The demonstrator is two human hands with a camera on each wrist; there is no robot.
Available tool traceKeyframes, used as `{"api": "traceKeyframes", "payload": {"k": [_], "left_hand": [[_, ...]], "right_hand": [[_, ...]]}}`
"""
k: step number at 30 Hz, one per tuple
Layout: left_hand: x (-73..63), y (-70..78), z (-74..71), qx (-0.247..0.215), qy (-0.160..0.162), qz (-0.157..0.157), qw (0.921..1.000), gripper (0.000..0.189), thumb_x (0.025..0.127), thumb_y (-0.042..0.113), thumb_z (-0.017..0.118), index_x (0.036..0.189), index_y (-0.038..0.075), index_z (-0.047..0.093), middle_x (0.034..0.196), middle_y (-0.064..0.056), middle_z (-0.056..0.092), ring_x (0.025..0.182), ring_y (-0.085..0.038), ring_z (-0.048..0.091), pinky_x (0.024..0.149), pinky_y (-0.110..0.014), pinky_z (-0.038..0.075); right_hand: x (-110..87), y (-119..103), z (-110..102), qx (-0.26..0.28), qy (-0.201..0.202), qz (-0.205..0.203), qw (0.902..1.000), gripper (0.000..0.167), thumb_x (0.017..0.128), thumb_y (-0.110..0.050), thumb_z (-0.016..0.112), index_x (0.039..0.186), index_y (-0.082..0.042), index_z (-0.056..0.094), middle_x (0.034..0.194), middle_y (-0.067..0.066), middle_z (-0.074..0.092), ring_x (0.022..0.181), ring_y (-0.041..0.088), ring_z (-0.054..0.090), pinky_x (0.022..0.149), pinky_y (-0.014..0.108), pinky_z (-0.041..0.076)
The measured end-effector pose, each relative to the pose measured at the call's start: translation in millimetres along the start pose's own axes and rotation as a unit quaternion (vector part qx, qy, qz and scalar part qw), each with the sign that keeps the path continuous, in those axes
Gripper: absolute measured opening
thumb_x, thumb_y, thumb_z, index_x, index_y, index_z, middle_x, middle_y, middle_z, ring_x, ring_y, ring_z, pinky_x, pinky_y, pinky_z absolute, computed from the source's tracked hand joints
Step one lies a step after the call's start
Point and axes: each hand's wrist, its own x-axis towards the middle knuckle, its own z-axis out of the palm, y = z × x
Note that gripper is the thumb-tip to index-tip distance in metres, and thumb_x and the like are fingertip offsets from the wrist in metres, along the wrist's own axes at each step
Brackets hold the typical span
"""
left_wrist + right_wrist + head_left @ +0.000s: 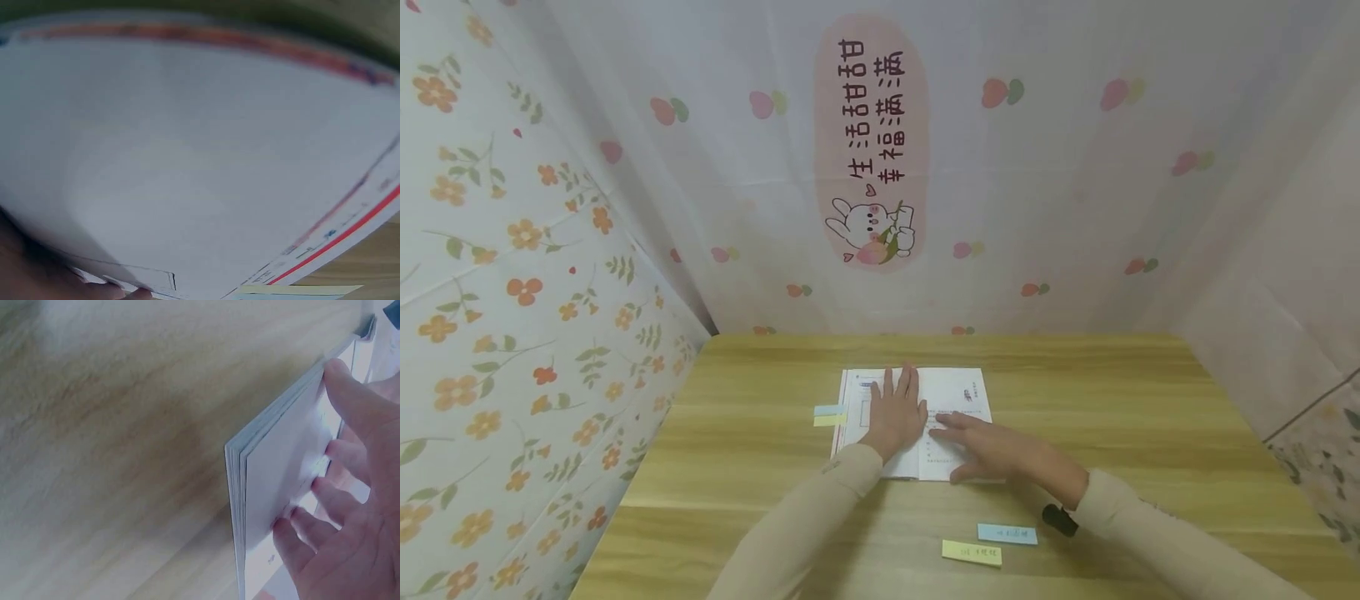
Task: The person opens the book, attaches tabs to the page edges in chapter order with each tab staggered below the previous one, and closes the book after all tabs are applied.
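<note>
An open booklet (951,386) with printed white pages lies on the wooden table. My left hand (897,417) is laid flat over its left page beside the centre fold, fingers straight and pointing away. My right hand (992,446) rests on the right page with its fingers spread and slightly bent. In the right wrist view its fingertips (282,526) touch the paper, and the thumb sits at the near edge of the page stack. A blue tab (827,410) and a yellow tab (827,421) stick out from the booklet's left edge.
Nearer to me lie a blue paper slip (1006,534) and a yellow paper slip (972,553), both with handwriting. A black object (1060,519) shows beneath the right wrist. Patterned curtains (1075,208) hang behind the table (752,483) and along its sides.
</note>
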Motion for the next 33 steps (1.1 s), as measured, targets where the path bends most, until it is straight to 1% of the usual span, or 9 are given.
{"api": "traceKeyframes", "payload": {"k": [6,11,14,19,21,24,27,30,33], "left_hand": [[-5.2,-0.6,5.9,-0.013,0.021,0.000,0.9997,0.063,0.109,0.039,0.024,0.163,0.006,0.016,0.168,-0.008,0.015,0.150,-0.039,0.017,0.118,-0.059,0.021],[-5.9,-6.0,15.3,-0.035,0.017,0.011,0.9992,0.064,0.109,0.039,0.021,0.163,0.005,0.011,0.169,-0.010,0.006,0.151,-0.040,0.009,0.119,-0.060,0.015],[-11.0,-8.3,19.6,-0.049,0.023,0.025,0.9982,0.065,0.109,0.039,0.021,0.162,0.004,0.010,0.169,-0.012,0.004,0.151,-0.040,0.008,0.119,-0.060,0.013],[-28.6,-6.9,15.1,-0.043,0.033,0.056,0.9969,0.065,0.109,0.039,0.024,0.161,0.001,0.017,0.168,-0.014,0.011,0.150,-0.043,0.015,0.117,-0.061,0.020],[-32.9,-5.9,12.9,-0.044,0.026,0.061,0.9969,0.065,0.109,0.040,0.024,0.161,0.002,0.017,0.168,-0.015,0.010,0.150,-0.043,0.014,0.117,-0.061,0.019],[-35.3,-5.0,12.3,-0.045,0.020,0.057,0.9971,0.065,0.109,0.040,0.023,0.162,0.002,0.016,0.168,-0.014,0.009,0.150,-0.043,0.013,0.117,-0.061,0.019],[-36.1,-4.6,11.6,-0.033,0.011,0.051,0.9981,0.065,0.109,0.040,0.021,0.162,0.003,0.014,0.168,-0.013,0.007,0.150,-0.041,0.013,0.118,-0.061,0.019],[-36.2,-4.2,9.1,-0.019,0.004,0.044,0.9989,0.065,0.109,0.041,0.021,0.162,0.004,0.014,0.168,-0.012,0.007,0.150,-0.040,0.014,0.118,-0.060,0.020],[-35.7,-3.2,8.3,-0.019,0.002,0.041,0.9990,0.064,0.110,0.041,0.021,0.162,0.005,0.015,0.168,-0.011,0.008,0.150,-0.040,0.015,0.117,-0.060,0.021]], "right_hand": [[-0.9,-1.7,2.9,-0.011,0.003,0.009,0.9999,0.077,0.089,-0.041,0.077,0.151,-0.005,0.048,0.158,0.022,0.035,0.144,0.044,0.030,0.113,0.056,0.033],[-2.0,-1.2,4.0,-0.019,0.026,0.006,0.9995,0.080,0.088,-0.043,0.078,0.149,-0.001,0.049,0.155,0.026,0.037,0.141,0.048,0.033,0.111,0.058,0.034],[-2.1,1.5,5.9,-0.017,0.036,0.006,0.9992,0.082,0.087,-0.047,0.077,0.149,-0.001,0.049,0.155,0.026,0.037,0.141,0.048,0.033,0.111,0.058,0.034],[-5.2,6.2,7.5,-0.019,0.048,0.020,0.9985,0.086,0.085,-0.055,0.075,0.149,-0.003,0.050,0.155,0.024,0.038,0.141,0.048,0.034,0.110,0.059,0.035],[-6.4,7.3,7.4,-0.020,0.053,0.024,0.9981,0.087,0.084,-0.057,0.074,0.149,-0.003,0.050,0.155,0.024,0.038,0.141,0.048,0.033,0.110,0.060,0.036],[-6.3,8.8,8.1,-0.019,0.058,0.026,0.9978,0.088,0.084,-0.059,0.074,0.149,-0.004,0.051,0.155,0.024,0.039,0.142,0.049,0.032,0.109,0.061,0.037],[-4.5,10.0,9.4,-0.022,0.053,0.029,0.9979,0.088,0.084,-0.061,0.072,0.149,-0.006,0.050,0.156,0.022,0.038,0.143,0.047,0.032,0.110,0.059,0.036],[-2.8,10.4,10.7,-0.022,0.052,0.030,0.9979,0.088,0.084,-0.061,0.073,0.150,-0.006,0.050,0.157,0.022,0.037,0.143,0.046,0.031,0.111,0.058,0.035],[-2.7,9.3,10.7,-0.018,0.050,0.035,0.9980,0.088,0.084,-0.059,0.074,0.150,-0.006,0.050,0.157,0.022,0.037,0.143,0.046,0.030,0.112,0.058,0.033]]}}
